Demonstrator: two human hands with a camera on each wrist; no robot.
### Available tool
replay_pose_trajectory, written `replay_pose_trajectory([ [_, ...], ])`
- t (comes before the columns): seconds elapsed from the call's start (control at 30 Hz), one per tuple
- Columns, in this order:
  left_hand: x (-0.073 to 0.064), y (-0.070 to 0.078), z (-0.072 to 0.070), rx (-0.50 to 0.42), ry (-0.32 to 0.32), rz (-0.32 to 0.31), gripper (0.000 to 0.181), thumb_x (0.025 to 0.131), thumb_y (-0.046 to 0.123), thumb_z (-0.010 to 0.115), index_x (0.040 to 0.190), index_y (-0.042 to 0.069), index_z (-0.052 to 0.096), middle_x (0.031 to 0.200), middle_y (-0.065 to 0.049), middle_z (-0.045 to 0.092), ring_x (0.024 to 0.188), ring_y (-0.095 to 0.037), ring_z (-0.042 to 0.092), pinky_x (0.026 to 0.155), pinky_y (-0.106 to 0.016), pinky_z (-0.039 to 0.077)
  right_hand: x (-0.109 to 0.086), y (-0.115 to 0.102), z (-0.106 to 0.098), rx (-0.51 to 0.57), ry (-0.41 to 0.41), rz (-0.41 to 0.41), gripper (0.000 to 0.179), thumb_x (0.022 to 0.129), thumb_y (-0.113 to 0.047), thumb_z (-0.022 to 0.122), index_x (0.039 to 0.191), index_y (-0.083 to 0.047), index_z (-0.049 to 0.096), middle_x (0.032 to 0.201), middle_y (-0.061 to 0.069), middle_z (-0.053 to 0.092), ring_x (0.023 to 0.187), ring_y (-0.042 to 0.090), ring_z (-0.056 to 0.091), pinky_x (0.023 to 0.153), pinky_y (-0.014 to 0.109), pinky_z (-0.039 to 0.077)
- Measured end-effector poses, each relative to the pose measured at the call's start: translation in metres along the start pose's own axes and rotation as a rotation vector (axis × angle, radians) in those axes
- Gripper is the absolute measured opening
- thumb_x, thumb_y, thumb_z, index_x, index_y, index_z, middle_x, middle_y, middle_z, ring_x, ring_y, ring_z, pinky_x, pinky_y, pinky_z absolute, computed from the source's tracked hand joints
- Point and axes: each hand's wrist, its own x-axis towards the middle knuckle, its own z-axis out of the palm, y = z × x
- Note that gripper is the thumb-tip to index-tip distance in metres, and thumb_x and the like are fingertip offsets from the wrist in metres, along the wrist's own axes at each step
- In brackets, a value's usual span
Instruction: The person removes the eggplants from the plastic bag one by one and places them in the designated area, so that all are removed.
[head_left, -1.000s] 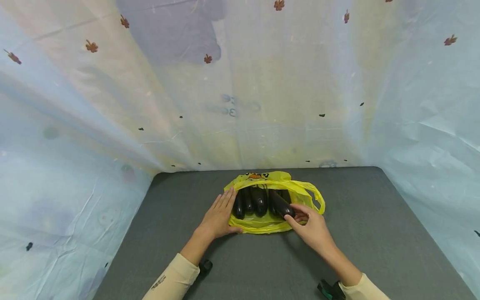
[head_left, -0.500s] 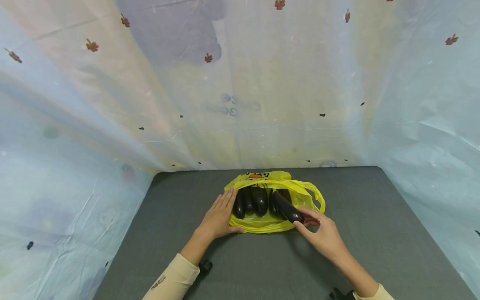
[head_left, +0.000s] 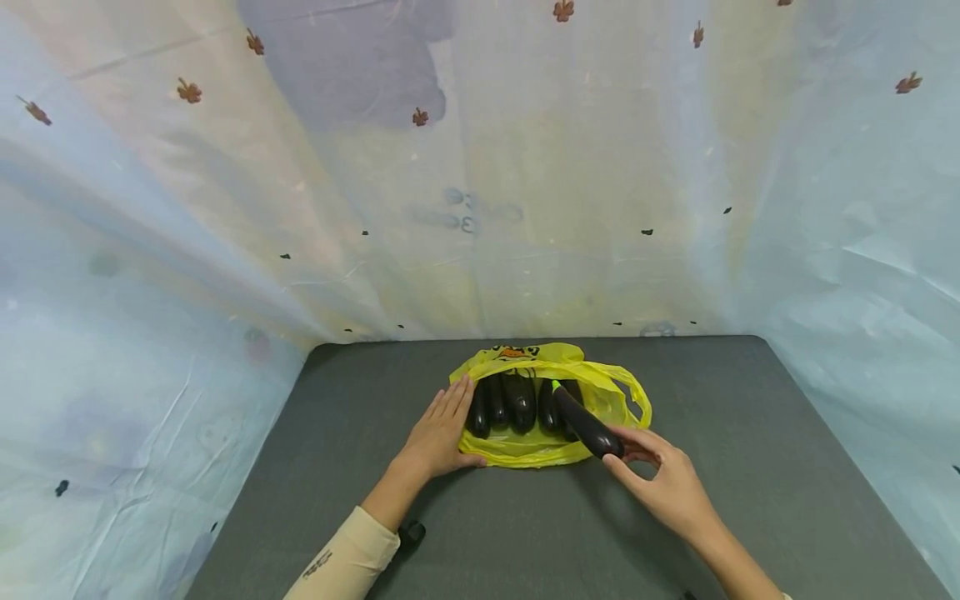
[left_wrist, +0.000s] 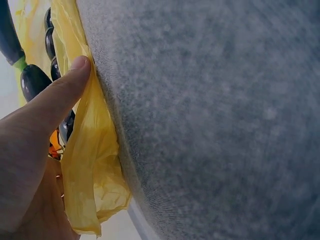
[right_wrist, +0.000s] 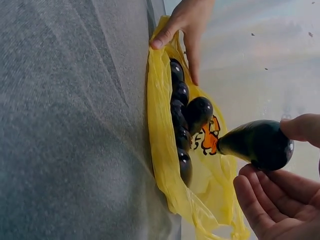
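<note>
Glossy black elongated eggplant (head_left: 587,423) is pinched by right hand (head_left: 663,477), tilted over crinkled yellow plastic bag (head_left: 517,458); shifted rightward since a second ago, so seemingly separated from shiny dark eggplants (head_left: 520,406) inside; bag's left side is pressed by left hand (head_left: 433,435), fingers straight.

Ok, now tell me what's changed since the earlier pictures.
The right hand has drawn the eggplant it holds rightward and toward the person; its green stem end now shows. Nothing was newly gripped or let go. The left hand, yellow bag and other eggplants stayed put.
</note>
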Motion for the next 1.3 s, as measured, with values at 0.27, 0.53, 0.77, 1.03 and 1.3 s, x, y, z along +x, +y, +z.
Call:
replay_pose_trajectory([
  [0.27,0.000,0.001,-0.001,0.014,0.000,-0.004,0.137,0.083,0.073,0.081,0.173,0.004,0.004,0.181,-0.015,0.004,0.167,-0.031,0.012,0.135,-0.048,0.015,-0.004,-0.004,-0.014,-0.019,0.033,0.011,0.041,0.095,-0.018,0.086,0.133,-0.008,0.075,0.116,0.003,0.075,0.095,0.003,0.069,0.086,0.011,0.056],
  [0.53,0.001,0.002,-0.002,0.018,0.008,-0.001,0.137,0.082,0.073,0.081,0.173,0.004,0.005,0.181,-0.015,0.006,0.166,-0.031,0.013,0.134,-0.048,0.016,-0.004,-0.002,-0.027,0.002,0.072,-0.020,0.043,0.095,-0.013,0.084,0.136,-0.008,0.073,0.123,0.006,0.074,0.099,-0.001,0.067,0.088,0.006,0.053],
  [0.77,0.001,0.002,-0.003,0.020,0.003,-0.005,0.137,0.082,0.074,0.080,0.173,0.004,0.005,0.181,-0.015,0.005,0.166,-0.032,0.013,0.134,-0.048,0.016,-0.001,0.004,-0.035,0.046,0.101,-0.029,0.043,0.097,-0.007,0.081,0.138,-0.004,0.071,0.129,0.011,0.071,0.102,-0.005,0.066,0.089,0.006,0.053],
  [1.03,0.001,0.001,-0.002,0.030,0.014,-0.003,0.137,0.082,0.075,0.080,0.173,0.004,0.005,0.181,-0.015,0.005,0.166,-0.031,0.014,0.134,-0.048,0.017,0.004,0.016,-0.040,0.052,0.150,-0.042,0.044,0.096,-0.002,0.081,0.139,-0.004,0.071,0.128,0.012,0.070,0.103,-0.006,0.067,0.091,0.010,0.055],
  [1.3,0.001,0.001,-0.003,0.027,0.008,-0.005,0.137,0.082,0.074,0.080,0.173,0.004,0.005,0.181,-0.014,0.005,0.167,-0.030,0.012,0.135,-0.047,0.016,0.007,0.029,-0.045,0.047,0.180,-0.001,0.044,0.096,-0.005,0.081,0.140,-0.004,0.070,0.125,0.007,0.069,0.102,-0.008,0.067,0.089,0.008,0.054],
])
